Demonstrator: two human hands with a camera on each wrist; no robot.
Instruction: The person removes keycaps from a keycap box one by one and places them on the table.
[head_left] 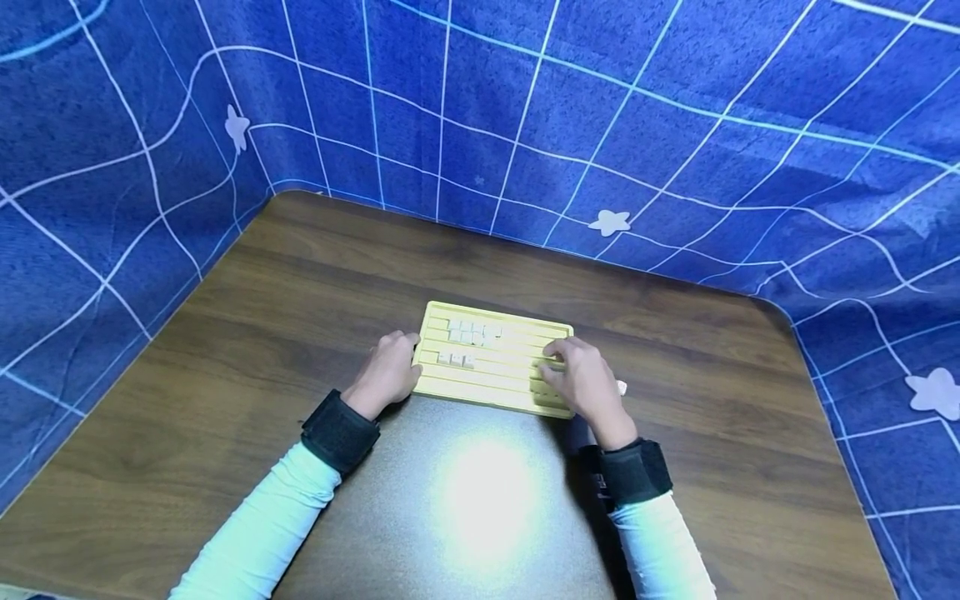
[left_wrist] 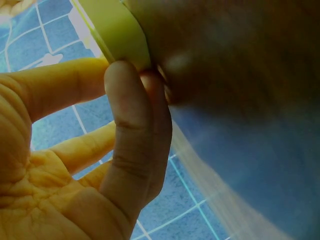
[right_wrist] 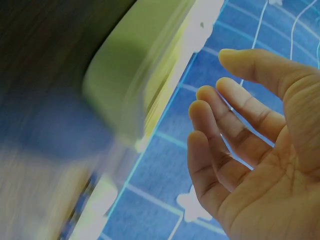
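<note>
A shallow yellow tray (head_left: 510, 371) with long raised ridges lies on the table. Small white keycap-like pieces (head_left: 456, 360) stand on it, grouped towards its left half in rows. My left hand (head_left: 386, 371) pinches the tray's left end; the left wrist view shows thumb and fingers (left_wrist: 127, 105) at the yellow corner. Over the tray's right end hovers my right hand (head_left: 585, 379), its fingers loosely bent and apart. In the right wrist view nothing lies between those fingers (right_wrist: 205, 117), and the tray's end (right_wrist: 117, 75) is beside them.
The brown wooden table (head_left: 337, 258) reaches back to a blue curtain (head_left: 480, 108) with white lines and stars. A small white thing (head_left: 622, 387) shows just right of my right hand. Beside the right wrist is a dark object (head_left: 581, 435), partly hidden. Bright glare falls on the table in front.
</note>
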